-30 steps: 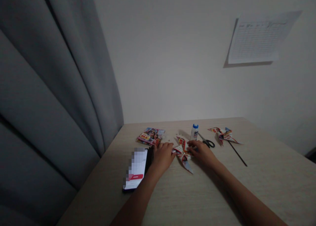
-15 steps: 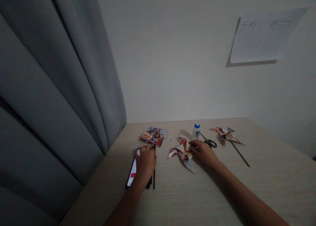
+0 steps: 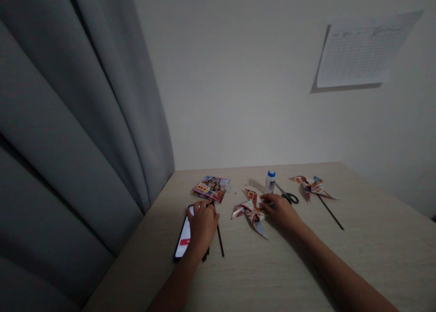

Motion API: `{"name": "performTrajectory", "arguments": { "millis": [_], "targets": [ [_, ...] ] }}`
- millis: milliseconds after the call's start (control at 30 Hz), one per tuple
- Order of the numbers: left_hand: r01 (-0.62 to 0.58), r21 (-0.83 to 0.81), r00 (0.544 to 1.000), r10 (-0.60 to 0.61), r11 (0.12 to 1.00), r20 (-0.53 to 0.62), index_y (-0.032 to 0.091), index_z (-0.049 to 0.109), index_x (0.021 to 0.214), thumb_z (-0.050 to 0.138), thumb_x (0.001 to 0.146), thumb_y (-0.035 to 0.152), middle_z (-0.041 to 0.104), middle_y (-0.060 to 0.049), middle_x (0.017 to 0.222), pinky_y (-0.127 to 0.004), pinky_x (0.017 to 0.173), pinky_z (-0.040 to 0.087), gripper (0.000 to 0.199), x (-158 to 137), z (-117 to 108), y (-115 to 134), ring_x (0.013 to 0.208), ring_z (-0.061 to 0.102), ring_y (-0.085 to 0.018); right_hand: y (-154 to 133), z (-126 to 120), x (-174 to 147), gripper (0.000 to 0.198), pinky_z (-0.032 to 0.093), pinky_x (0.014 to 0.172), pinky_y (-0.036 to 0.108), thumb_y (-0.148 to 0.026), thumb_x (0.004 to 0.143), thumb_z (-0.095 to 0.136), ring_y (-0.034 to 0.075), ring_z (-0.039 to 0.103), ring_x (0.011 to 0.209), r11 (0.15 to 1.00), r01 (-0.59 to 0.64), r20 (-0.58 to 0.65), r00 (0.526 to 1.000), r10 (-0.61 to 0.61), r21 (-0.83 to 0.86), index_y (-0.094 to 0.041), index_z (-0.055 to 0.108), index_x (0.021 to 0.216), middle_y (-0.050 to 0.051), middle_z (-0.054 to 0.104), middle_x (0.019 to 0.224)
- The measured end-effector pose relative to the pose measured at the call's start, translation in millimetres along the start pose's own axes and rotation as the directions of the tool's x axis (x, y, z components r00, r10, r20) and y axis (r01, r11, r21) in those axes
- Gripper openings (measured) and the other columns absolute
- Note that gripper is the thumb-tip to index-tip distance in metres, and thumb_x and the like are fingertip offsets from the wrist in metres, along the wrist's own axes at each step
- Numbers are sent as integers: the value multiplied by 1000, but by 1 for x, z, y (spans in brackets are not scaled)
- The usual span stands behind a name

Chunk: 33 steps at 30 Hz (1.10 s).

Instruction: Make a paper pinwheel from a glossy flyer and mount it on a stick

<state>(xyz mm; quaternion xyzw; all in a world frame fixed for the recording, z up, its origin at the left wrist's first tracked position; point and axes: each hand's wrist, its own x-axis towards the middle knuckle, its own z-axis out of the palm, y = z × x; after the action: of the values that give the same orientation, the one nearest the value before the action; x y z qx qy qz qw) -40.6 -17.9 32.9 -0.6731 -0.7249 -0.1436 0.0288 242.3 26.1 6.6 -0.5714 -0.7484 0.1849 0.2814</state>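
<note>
Pale counter (image 3: 289, 266) | loose dark stick (image 3: 221, 243) seen just right of left grip (image 3: 203, 220), aligned near–far; left closure not determinable | nearer pinwheel (image 3: 254, 208) placed between grips, touched by right grip (image 3: 277, 207); hold not determinable

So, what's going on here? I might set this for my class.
The person's left grip is over some dark sticks beside a phone; exactly what it holds is hidden. The right grip is at the edge of the nearer paper pinwheel, on which no stick shows. Farther right lies a second pinwheel with a stick reaching out from it. Scissors and an upright blue-capped bottle are between them.
</note>
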Motion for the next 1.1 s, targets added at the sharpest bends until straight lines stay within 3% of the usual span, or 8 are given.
{"name": "performTrajectory", "arguments": {
  "millis": [600, 933, 1100],
  "targets": [
    [35, 79, 999, -36, 996, 13, 24, 79, 82, 61, 84, 19, 61, -10, 140, -60, 115, 27, 19, 0, 1, 7, 135, 45, -31, 0, 2, 0, 33, 50, 93, 34, -34, 93, 55, 24, 69, 100, 1000, 9, 6, 1000, -9, -14, -17, 72, 117, 13, 74, 111],
    [27, -70, 998, -23, 997, 58, 23, 78, 79, 67, 81, 22, 55, -6, 150, -63, 114, 30, 12, 8, 2, 18, 141, 40, -33, -5, 3, -2, 39, 50, 88, 34, -39, 91, 58, 24, 69, 96, 999, -30, -1, 1000, 30, 31, -17, 69, 122, 12, 75, 106],
    [-39, -146, 997, 47, 988, 55, 24, 79, 83, 65, 86, 23, 47, -5, 158, -74, 114, 21, 14, 22, 10, 31, 148, 29, -38, -6, 10, -1, 50, 51, 88, 35, -45, 87, 63, 24, 68, 96, 993, -65, -20, 998, 67, 101, -16, 65, 128, 12, 72, 108]
  ]
}}
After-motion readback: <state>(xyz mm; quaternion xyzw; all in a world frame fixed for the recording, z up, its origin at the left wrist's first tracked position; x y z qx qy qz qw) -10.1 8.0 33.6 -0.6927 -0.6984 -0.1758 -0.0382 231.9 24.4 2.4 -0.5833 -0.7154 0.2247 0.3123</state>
